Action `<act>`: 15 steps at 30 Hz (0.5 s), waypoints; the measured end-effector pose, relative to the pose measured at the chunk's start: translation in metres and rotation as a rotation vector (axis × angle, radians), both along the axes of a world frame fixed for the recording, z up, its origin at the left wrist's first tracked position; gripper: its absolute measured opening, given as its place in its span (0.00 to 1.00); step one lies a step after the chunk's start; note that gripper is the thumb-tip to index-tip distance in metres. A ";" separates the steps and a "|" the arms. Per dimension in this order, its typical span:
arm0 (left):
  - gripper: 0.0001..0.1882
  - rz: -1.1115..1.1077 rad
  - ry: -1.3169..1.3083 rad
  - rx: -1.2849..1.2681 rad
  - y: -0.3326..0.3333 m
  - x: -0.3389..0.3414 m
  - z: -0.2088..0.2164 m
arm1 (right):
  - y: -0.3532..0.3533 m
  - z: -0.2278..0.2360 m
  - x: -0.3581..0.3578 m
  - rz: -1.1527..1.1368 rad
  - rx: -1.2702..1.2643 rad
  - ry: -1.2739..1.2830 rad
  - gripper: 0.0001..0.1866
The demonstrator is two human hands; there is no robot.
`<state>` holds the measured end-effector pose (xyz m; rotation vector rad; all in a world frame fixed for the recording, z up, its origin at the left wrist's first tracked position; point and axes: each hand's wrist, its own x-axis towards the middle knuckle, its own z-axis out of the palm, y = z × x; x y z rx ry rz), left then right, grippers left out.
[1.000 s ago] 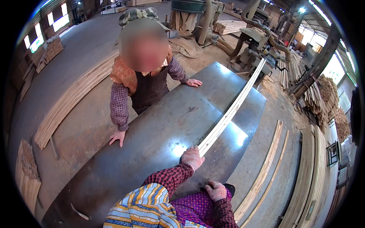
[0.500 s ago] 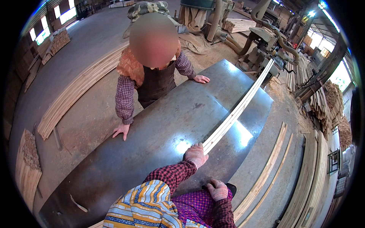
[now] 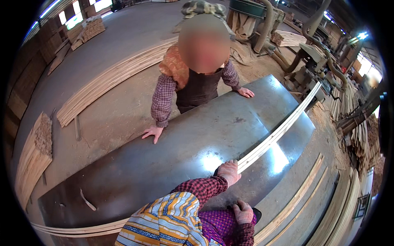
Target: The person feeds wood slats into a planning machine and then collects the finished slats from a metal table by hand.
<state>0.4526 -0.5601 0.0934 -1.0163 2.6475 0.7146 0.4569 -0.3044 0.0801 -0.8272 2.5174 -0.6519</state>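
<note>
My left hand (image 3: 229,172) is closed on the near end of long, pale wooden strips (image 3: 273,138). These lie side by side across a dark metal table (image 3: 184,151) and run away to a machine at the far right. My right hand (image 3: 243,212) is by the table's near edge, against the purple patterned cloth (image 3: 221,223) over my leg. Its fingers are curled, with nothing visible in them. A loose splinter of wood (image 3: 87,200) lies on the table's left part. More thin strips (image 3: 82,230) cross the near left corner, partly hidden by my striped head covering or clothing.
Across the table a co-worker (image 3: 197,88) leans with both hands flat on its far edge. The machine (image 3: 310,61) with hoses stands at the far right. Stacked boards (image 3: 115,80) lie behind the co-worker, others (image 3: 35,147) at left, and long boards (image 3: 291,201) on the floor at right.
The view has swung left, so the scene sits further right and the strips at the near left corner show more. My left hand keeps its hold on the strips' end; my right hand stays put.
</note>
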 end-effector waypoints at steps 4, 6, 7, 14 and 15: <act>0.35 0.017 0.039 0.021 0.001 0.002 -0.001 | 0.006 -0.015 -0.003 -0.024 -0.090 -0.038 0.22; 0.35 0.023 0.030 0.018 0.000 0.004 0.001 | 0.007 -0.018 -0.002 -0.013 -0.102 -0.019 0.22; 0.35 0.028 0.040 0.009 -0.001 0.006 -0.002 | 0.006 -0.018 -0.001 -0.007 -0.110 -0.011 0.21; 0.35 0.014 0.039 -0.020 0.002 0.002 -0.003 | 0.007 -0.009 -0.002 0.026 -0.066 0.025 0.20; 0.35 0.010 0.030 -0.018 0.002 0.000 0.000 | 0.006 -0.009 -0.003 0.024 -0.060 0.021 0.20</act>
